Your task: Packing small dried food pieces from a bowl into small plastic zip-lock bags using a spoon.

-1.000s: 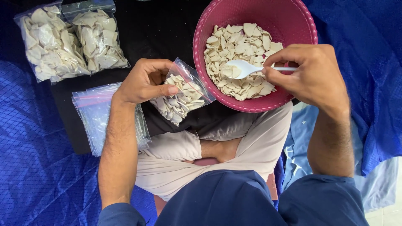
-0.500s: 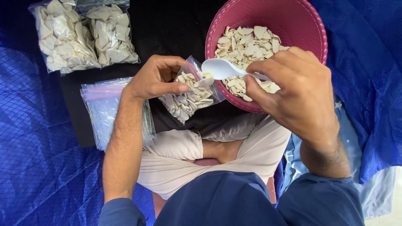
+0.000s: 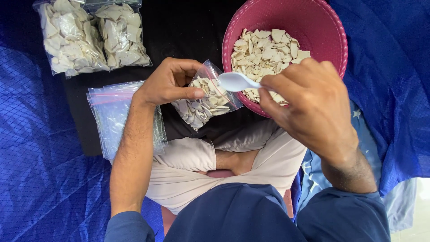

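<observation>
I am looking down from the head camera at a person sitting cross-legged on the floor, and the whole surface around them is lying under a deep blue netted sheet [image 3: 40, 179] that is wrinkling toward the edges. Over it, straight ahead of the knees, a black cloth [image 3: 188, 31] is carrying the work. No bench is showing, only this floor covering, and at the lower right corner a strip of pale floor [image 3: 419, 210] is peeking out beside a lighter blue fabric with small stars [image 3: 358, 114].

My left hand [image 3: 168, 83] is pinching the rim of a small clear bag [image 3: 204, 101], thumb pressing on the front film and fingers curling behind, holding it tilted with its mouth toward the bowl. The bag is sitting partly filled with pale, flat chips, just above the left knee and touching the bowl's near side.

My right hand [image 3: 309, 103] is closing around the handle of a white plastic spoon [image 3: 235, 81], whose bowl is hovering at the bag's mouth, between bag and basin; I cannot tell whether it is carrying anything.

The round pink bowl [image 3: 333, 31] is resting at the upper right, holding a heap of the same pale chips. At the far left two filled clear bags [image 3: 92, 36] are lying side by side on the black cloth, and nearer, under my left forearm, a stack of empty clear bags [image 3: 109, 116] is lying flat
</observation>
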